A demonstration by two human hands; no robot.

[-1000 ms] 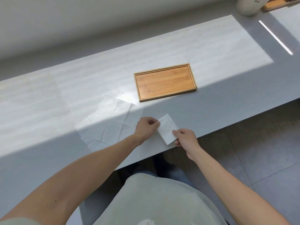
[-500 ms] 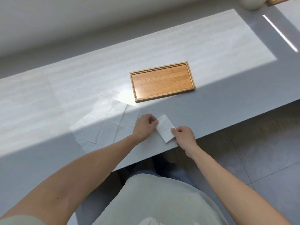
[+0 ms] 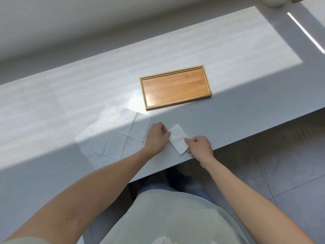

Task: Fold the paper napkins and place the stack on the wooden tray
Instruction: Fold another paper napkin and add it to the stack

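A small folded white napkin (image 3: 178, 138) lies near the front edge of the grey counter. My left hand (image 3: 156, 137) pinches its left end and my right hand (image 3: 199, 146) pinches its right end. Unfolded creased napkins (image 3: 116, 134) lie flat to the left, overlapping one another, touching my left hand's wrist side. The empty wooden tray (image 3: 175, 85) sits behind the hands, a short way farther back on the counter, partly in sunlight.
The counter's front edge (image 3: 228, 143) runs diagonally just beside my right hand, with tiled floor below. A white rounded container (image 3: 274, 1) stands at the far right corner. A wall runs along the back.
The folded napkin looks narrower than a second ago, and both hands have closed in on its ends. The view has shifted slightly.
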